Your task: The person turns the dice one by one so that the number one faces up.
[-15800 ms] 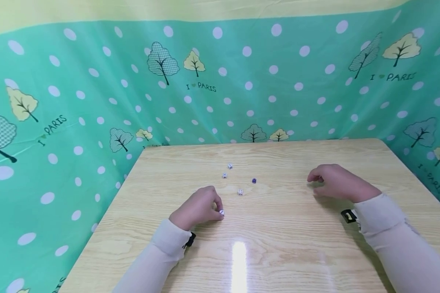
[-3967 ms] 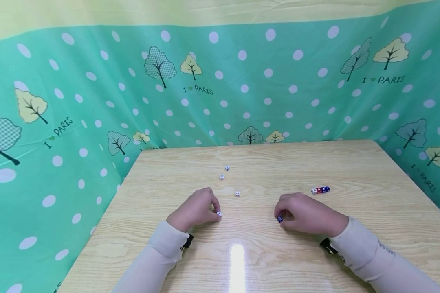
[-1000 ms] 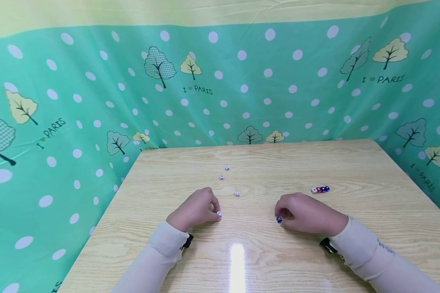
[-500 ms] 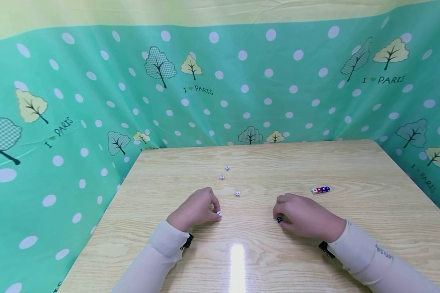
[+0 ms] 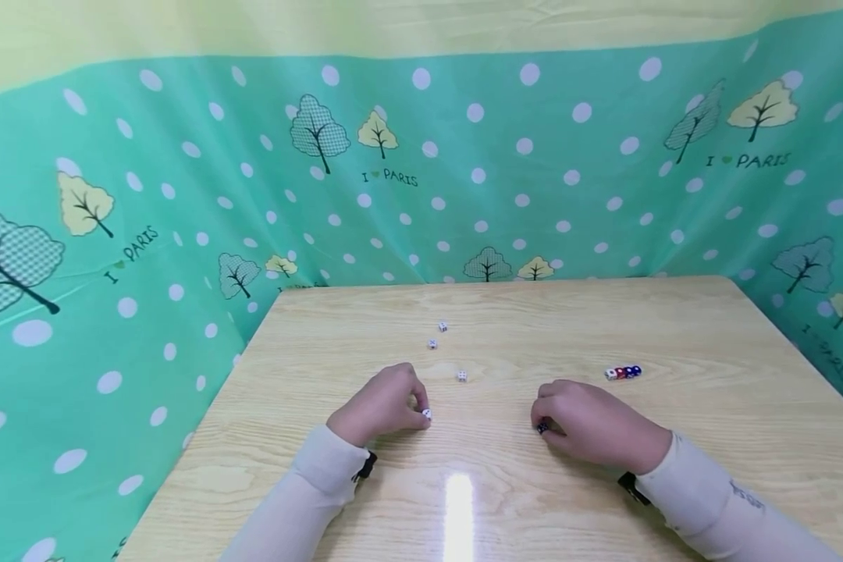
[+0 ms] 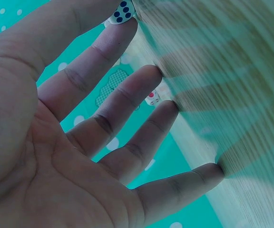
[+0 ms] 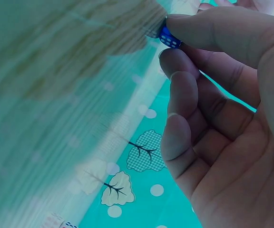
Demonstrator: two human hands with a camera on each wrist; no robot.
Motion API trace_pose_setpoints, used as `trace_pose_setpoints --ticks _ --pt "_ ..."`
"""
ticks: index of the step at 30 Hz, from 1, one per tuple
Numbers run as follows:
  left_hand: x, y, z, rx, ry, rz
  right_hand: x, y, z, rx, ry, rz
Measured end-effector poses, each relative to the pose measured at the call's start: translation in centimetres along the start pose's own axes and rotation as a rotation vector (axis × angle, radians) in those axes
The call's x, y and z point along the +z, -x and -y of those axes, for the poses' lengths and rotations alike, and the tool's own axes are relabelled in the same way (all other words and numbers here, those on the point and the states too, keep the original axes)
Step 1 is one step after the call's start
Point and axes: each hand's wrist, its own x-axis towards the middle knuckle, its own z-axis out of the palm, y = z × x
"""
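My left hand (image 5: 386, 402) pinches a white die (image 5: 427, 414) between thumb and forefinger at the tabletop. In the left wrist view that white die (image 6: 123, 13) shows a face of dark pips, and the other fingers are spread with their tips at the wood. Right of it, my right hand (image 5: 593, 421) pinches a dark blue die (image 5: 542, 428), partly hidden by the fingers. The right wrist view has this blue die (image 7: 169, 39) at the thumb tip, white pips showing, the remaining fingers curled below.
Loose white dice lie farther back: one die (image 5: 462, 376) between the hands, another die (image 5: 432, 343) behind it, a third die (image 5: 443, 326) farthest. Beyond the right hand stands a short row of white, red and blue dice (image 5: 623, 373). A patterned curtain (image 5: 478, 172) borders the wooden table (image 5: 534, 312).
Since the oldest frame, the dice row has appeared at the right and the blue die has left the white ones. Lately my right hand has rolled slightly over its die; the left stays put.
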Motion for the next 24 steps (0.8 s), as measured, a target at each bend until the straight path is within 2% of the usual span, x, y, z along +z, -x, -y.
trace_pose_setpoints --ticks 9,16,24 --pt "0.0 0.0 -0.1 -0.007 -0.002 0.004 0.0 0.1 -0.1 0.034 -0.049 0.020" --pt "0.1 -0.1 0.1 -0.007 -0.008 -0.001 -0.1 0.2 -0.6 0.083 -0.139 0.041" --pt "0.3 -0.1 0.1 -0.003 -0.012 -0.006 0.1 0.2 -1.5 0.058 -0.250 0.029"
